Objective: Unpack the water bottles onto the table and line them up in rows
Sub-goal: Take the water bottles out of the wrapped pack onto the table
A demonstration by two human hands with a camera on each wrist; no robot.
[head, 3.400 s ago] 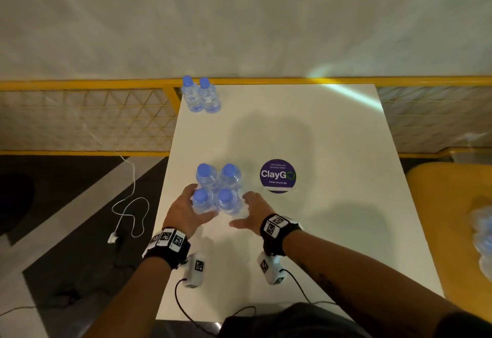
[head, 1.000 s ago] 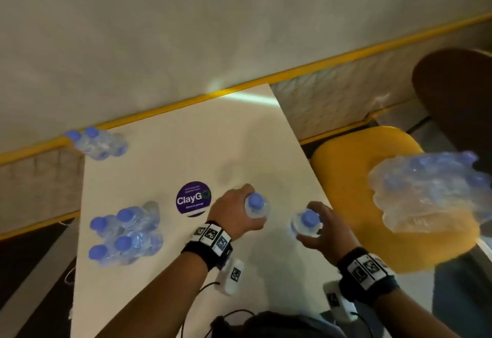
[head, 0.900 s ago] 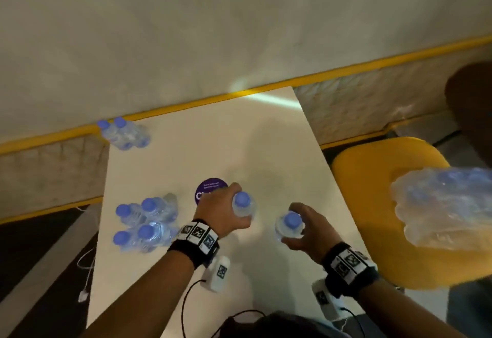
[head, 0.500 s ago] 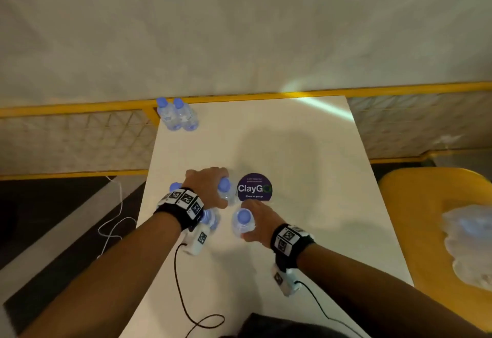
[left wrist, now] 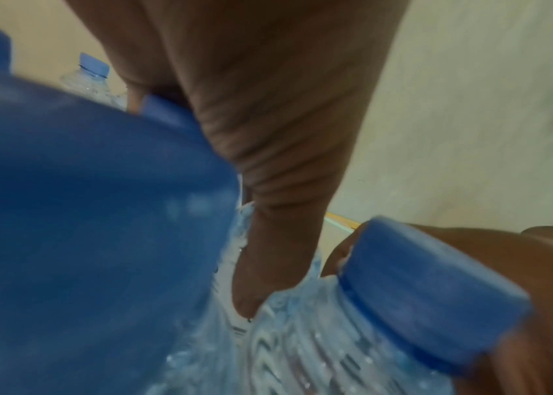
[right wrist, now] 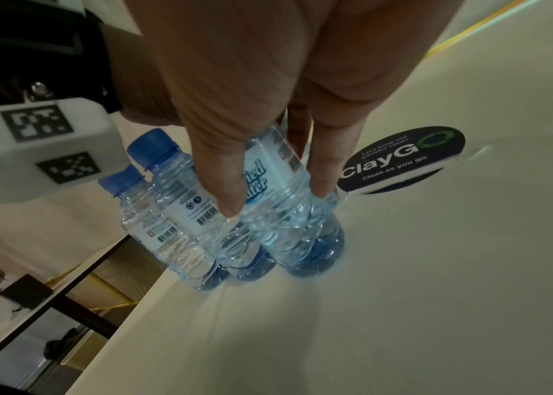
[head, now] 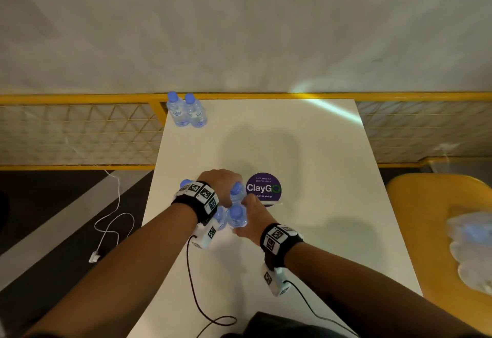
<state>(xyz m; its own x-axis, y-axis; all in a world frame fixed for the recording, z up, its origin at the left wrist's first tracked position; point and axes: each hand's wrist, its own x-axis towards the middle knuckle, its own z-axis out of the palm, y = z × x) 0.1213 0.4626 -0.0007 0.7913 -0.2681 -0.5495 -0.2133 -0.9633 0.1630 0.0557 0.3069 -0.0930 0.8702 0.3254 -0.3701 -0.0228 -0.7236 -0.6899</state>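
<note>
Small clear water bottles with blue caps stand on the white table [head: 306, 164]. My left hand [head: 222, 187] grips one bottle [head: 236, 193] from above, beside the near-left cluster [head: 184, 184]. Just in front of it, my right hand [right wrist: 276, 199] pinches a labelled bottle [right wrist: 302, 229] between thumb and fingers; its base is on the table, against two cluster bottles [right wrist: 180, 208]. In the left wrist view a blurred blue cap [left wrist: 82, 213] fills the left side, and my thumb [left wrist: 268, 187] reaches down beside the right hand's bottle [left wrist: 430, 294]. Two more bottles [head: 186, 111] stand at the far left corner.
A round purple ClayGo sticker [head: 263, 188] lies just right of my hands. A yellow chair [head: 426, 204] at the right holds a plastic-wrapped pack of bottles [head: 474, 244]. A yellow mesh rail [head: 80, 129] runs behind the table. A white cable [head: 111, 220] lies on the floor at left.
Both hands carried one bottle each from the chair side leftward to the near-left cluster. Since half a second ago the two bottles have closed up against the group.
</note>
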